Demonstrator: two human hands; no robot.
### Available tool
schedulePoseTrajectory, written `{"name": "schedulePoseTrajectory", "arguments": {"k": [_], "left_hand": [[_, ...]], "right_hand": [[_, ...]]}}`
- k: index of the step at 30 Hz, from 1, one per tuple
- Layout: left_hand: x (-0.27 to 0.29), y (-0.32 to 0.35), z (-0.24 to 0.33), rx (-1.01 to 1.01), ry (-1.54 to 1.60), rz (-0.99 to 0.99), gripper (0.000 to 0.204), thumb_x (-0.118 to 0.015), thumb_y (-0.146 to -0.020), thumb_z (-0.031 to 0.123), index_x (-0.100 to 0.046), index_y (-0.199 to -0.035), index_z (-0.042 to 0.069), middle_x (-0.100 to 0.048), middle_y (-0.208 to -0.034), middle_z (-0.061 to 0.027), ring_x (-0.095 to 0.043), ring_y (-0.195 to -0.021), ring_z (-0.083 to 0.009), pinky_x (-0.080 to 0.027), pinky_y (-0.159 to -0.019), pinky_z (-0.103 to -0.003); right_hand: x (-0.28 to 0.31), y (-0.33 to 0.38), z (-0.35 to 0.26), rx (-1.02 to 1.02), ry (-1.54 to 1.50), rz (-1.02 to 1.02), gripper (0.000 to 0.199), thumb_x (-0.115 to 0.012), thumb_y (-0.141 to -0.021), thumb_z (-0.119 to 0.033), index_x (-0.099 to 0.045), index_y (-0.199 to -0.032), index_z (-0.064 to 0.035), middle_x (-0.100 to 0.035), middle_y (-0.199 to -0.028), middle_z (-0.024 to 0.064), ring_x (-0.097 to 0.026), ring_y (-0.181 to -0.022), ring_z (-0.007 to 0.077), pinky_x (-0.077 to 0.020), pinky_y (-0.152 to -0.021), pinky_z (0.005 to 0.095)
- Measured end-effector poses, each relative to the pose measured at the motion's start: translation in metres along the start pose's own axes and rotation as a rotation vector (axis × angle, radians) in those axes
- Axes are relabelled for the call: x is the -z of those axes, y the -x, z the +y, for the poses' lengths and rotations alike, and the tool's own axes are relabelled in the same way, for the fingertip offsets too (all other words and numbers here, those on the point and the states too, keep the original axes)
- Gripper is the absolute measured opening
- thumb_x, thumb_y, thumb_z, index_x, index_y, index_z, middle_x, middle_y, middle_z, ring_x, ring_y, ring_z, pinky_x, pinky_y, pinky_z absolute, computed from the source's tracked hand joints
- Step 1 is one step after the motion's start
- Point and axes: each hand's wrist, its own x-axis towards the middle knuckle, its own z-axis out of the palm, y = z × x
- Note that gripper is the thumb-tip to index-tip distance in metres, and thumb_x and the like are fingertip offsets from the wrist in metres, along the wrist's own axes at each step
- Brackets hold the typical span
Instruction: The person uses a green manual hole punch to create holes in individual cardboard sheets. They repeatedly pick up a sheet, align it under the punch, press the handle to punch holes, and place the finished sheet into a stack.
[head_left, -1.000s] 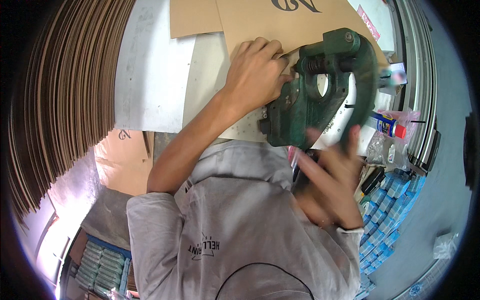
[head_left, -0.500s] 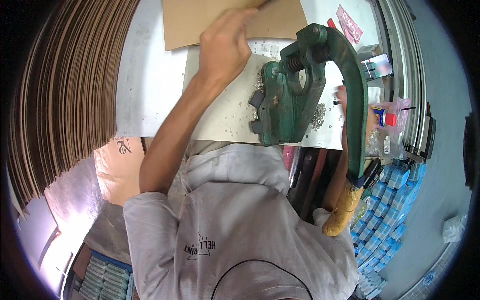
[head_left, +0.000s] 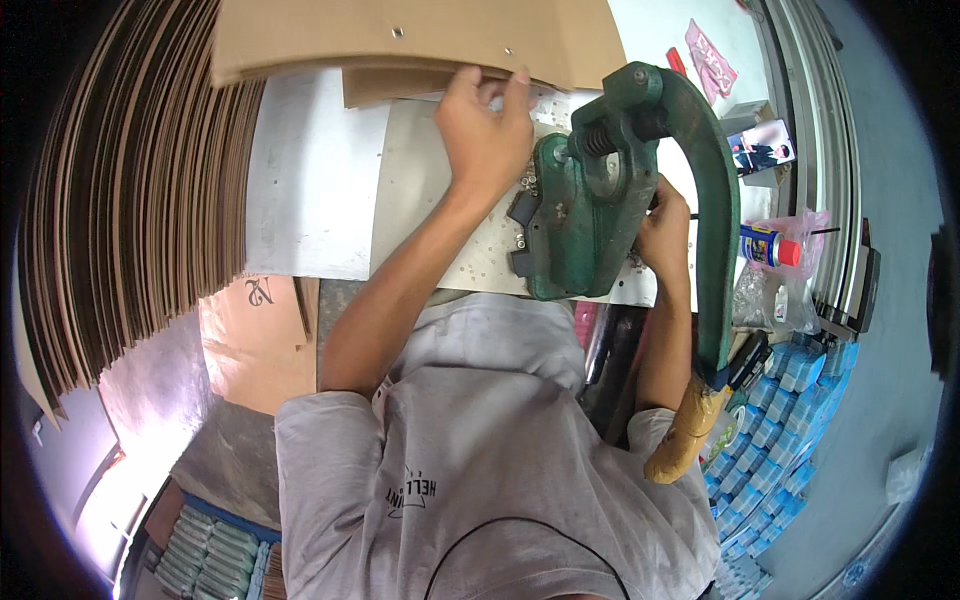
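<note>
My left hand [head_left: 490, 135] grips the near edge of a brown cardboard sheet [head_left: 480, 35] at the top of the table. Two small metal eyelets show in that sheet, and more brown board [head_left: 385, 88] lies beneath it. In front of me stands a green hand-lever press [head_left: 580, 230], its long curved lever [head_left: 715, 200] ending in a yellow wrapped handle [head_left: 685, 430]. Just right of the press body, my right hand [head_left: 665, 240] is bent with curled fingers, by small loose metal rings [head_left: 634, 262]. The press partly hides its fingertips, so what they hold is unclear.
Tall stacked brown boards [head_left: 130, 200] line the left side. To the right are a spray can with a red cap [head_left: 775, 247], a small box with a picture [head_left: 762, 147] and a pink wrapper [head_left: 712, 58]. Blue-wrapped packs [head_left: 770, 430] are piled lower right.
The cardboard sheet has shifted left, with its near edge now in my left hand, which came nearer and right. My right hand moved left from behind the lever to beside the press body.
</note>
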Motion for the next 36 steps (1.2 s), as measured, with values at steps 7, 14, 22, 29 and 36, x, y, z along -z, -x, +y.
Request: {"name": "schedulePoseTrajectory", "arguments": {"k": [7,14,22,29,36], "left_hand": [[0.022,0.014,-0.001,0.470,-0.121,-0.307,0.029,-0.073,-0.100,0.023,-0.071,-0.103,-0.006,-0.076,-0.086,-0.0129,-0.073,-0.064,-0.0153,-0.055,-0.060,-0.030],[0.077,0.012,0.021,-0.251,-0.743,-0.431,0.028,-0.080,-0.093,0.027,-0.068,-0.091,0.001,-0.073,-0.091,-0.0117,-0.076,-0.080,-0.0237,-0.058,-0.071,-0.034],[0.092,-0.066,0.004,-0.613,-1.004,-0.749,0.028,-0.072,-0.088,0.011,-0.064,-0.115,0.011,-0.068,-0.127,-0.0125,-0.071,-0.110,-0.0351,-0.058,-0.098,-0.050],[0.060,-0.049,-0.003,-0.871,-1.287,-0.678,0.021,-0.063,-0.089,0.014,-0.073,-0.108,0.012,-0.070,-0.125,-0.0106,-0.071,-0.101,-0.0303,-0.061,-0.087,-0.041],[0.036,-0.026,0.015,-0.643,-1.106,-0.712,0.023,-0.066,-0.088,0.019,-0.081,-0.106,0.014,-0.075,-0.095,-0.0112,-0.068,-0.097,-0.0308,-0.056,-0.084,-0.043]], "right_hand": [[-0.004,-0.003,-0.007,0.062,0.007,0.016,0.031,-0.082,-0.080,-0.012,-0.071,-0.103,0.0041,-0.075,-0.098,0.0238,-0.075,-0.090,0.0358,-0.0553,-0.081,0.0412],[-0.005,-0.025,-0.002,0.105,0.157,0.050,0.023,-0.076,-0.086,-0.012,-0.069,-0.101,0.0039,-0.074,-0.091,0.0158,-0.071,-0.087,0.0245,-0.0531,-0.080,0.0396],[-0.026,-0.030,-0.031,0.068,-0.397,-0.176,0.043,-0.083,-0.083,-0.013,-0.068,-0.120,0.0019,-0.073,-0.115,0.0121,-0.068,-0.104,0.0216,-0.0533,-0.095,0.0382],[-0.022,-0.032,-0.041,0.034,-0.531,-0.195,0.019,-0.072,-0.098,-0.014,-0.069,-0.113,-0.0020,-0.070,-0.102,0.0043,-0.068,-0.083,0.0136,-0.0581,-0.070,0.0288],[-0.026,-0.041,-0.018,-0.189,-1.445,-0.360,0.023,-0.062,-0.105,-0.015,-0.069,-0.121,-0.0007,-0.075,-0.111,0.0129,-0.074,-0.096,0.0199,-0.0654,-0.082,0.0351]]}}
